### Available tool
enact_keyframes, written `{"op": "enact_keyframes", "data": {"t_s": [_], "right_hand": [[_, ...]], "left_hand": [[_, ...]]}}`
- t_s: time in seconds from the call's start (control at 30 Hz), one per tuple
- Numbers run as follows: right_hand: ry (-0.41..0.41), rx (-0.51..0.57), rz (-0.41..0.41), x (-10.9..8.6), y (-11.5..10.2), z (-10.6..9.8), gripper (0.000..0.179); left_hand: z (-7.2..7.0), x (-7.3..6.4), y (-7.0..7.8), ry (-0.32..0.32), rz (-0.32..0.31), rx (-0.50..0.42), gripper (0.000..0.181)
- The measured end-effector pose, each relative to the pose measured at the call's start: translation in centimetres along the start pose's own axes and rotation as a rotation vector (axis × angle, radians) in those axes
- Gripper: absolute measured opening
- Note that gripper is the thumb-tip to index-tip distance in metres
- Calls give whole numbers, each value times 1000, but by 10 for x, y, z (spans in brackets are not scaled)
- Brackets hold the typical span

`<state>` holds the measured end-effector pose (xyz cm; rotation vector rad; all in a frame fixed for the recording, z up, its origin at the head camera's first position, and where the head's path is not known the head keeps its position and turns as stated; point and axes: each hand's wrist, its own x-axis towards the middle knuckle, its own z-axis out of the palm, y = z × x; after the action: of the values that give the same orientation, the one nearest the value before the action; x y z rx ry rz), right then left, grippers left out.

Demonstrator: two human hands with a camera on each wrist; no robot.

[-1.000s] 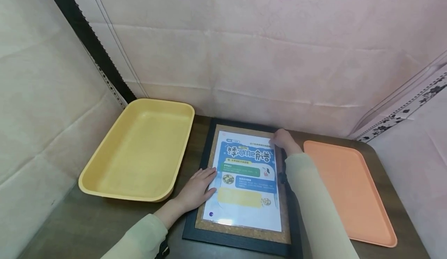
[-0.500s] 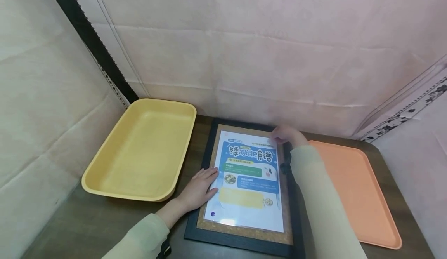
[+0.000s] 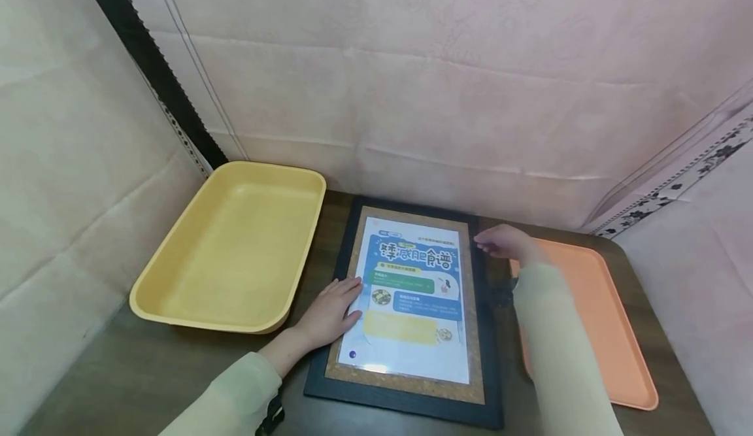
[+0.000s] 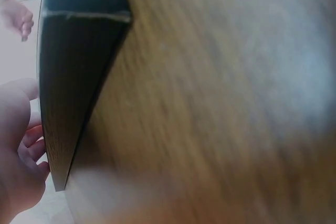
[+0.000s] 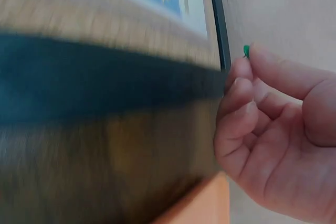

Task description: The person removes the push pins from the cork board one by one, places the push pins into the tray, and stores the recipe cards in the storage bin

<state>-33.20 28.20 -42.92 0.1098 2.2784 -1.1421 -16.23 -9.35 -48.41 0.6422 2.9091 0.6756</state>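
A cork board (image 3: 412,390) in a black frame (image 3: 406,408) lies on the table, bearing a printed sheet (image 3: 406,361) with blue, green and yellow panels. A small purple pushpin (image 3: 352,354) sits at the sheet's lower left corner. My left hand (image 3: 331,312) rests with extended fingers on the left edge of the sheet and board. Beyond the frame's upper right side, my right hand (image 3: 507,242) pinches a small green pushpin (image 5: 246,51) between thumb and forefinger; much of the pin is hidden by the fingertips.
To the left stands a deep yellow tray (image 3: 288,292) with a raised rim. A flat orange tray (image 3: 606,331) lies on the right, partly under my right forearm. Pale cloth walls (image 3: 435,116) enclose the dark wooden table (image 3: 147,370) at the back and sides.
My right hand has drawn back from the sheet's upper right corner, moving right past the frame towards the orange tray. My left hand stays on the sheet's left edge.
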Motion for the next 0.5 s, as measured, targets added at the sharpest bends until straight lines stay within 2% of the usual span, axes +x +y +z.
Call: {"op": "enact_keyframes", "data": {"t_s": [0.3, 0.4, 0.5], "right_hand": [[-137, 142, -18, -33, 42, -25, 20], [-154, 135, -29, -41, 55, -32, 22], [-130, 85, -39, -50, 67, -38, 22]], "left_hand": [[1, 2, -2, 2, 2, 0, 54], [3, 3, -4, 6, 4, 10, 54], [3, 2, -5, 12, 3, 0, 54]]}}
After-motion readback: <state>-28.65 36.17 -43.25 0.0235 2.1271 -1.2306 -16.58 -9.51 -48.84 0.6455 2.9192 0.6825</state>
